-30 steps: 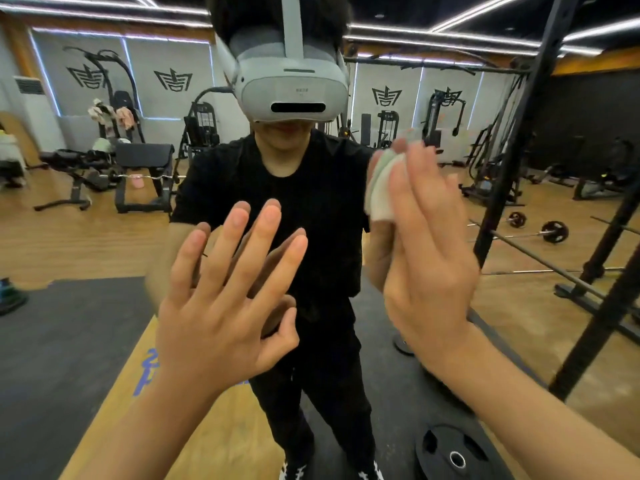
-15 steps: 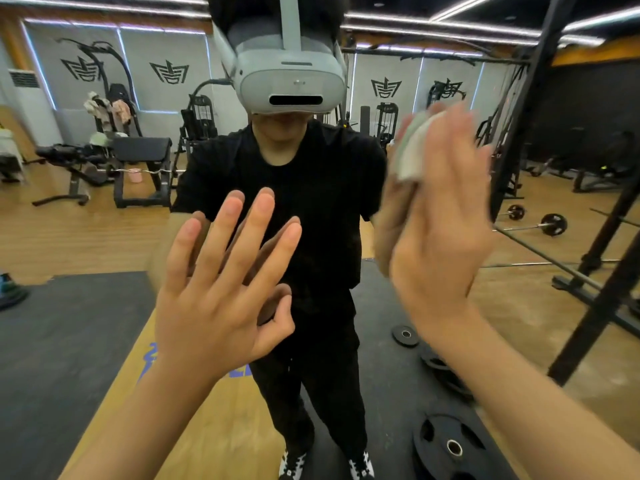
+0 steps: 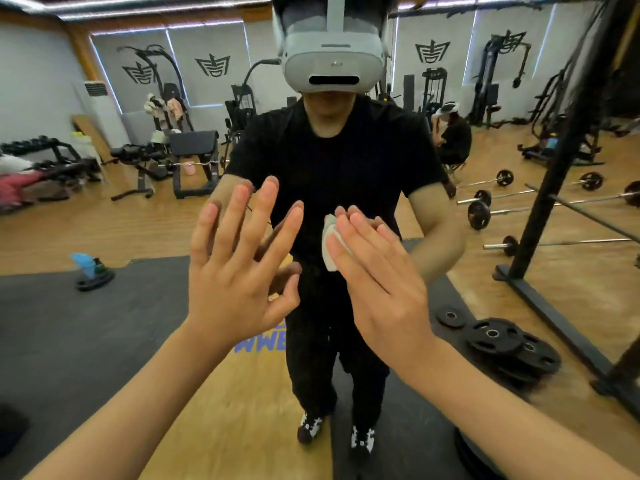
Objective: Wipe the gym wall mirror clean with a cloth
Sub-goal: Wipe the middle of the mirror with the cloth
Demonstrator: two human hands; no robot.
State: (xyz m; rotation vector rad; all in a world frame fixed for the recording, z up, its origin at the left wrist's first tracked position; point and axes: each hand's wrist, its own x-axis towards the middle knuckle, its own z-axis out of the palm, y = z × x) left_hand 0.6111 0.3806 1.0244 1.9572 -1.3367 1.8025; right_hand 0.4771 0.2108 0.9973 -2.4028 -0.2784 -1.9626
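Note:
The wall mirror [image 3: 104,306] fills the whole view and reflects me and the gym behind. My left hand [image 3: 239,265] lies flat against the glass with its fingers spread and straight. My right hand [image 3: 377,278] presses a small folded white cloth [image 3: 329,244] flat onto the mirror at chest height of my reflection, fingers straight; most of the cloth is hidden under the palm and only its left edge shows.
Reflected in the mirror are a black rack upright [image 3: 568,140] at the right, stacked weight plates [image 3: 502,341] on the floor, barbells [image 3: 491,202], benches and machines [image 3: 194,157] at the back, and a seated person [image 3: 453,136].
My right hand has swept the cloth from the upper right down and to the left, now beside my left hand. The left hand has stayed flat on the glass.

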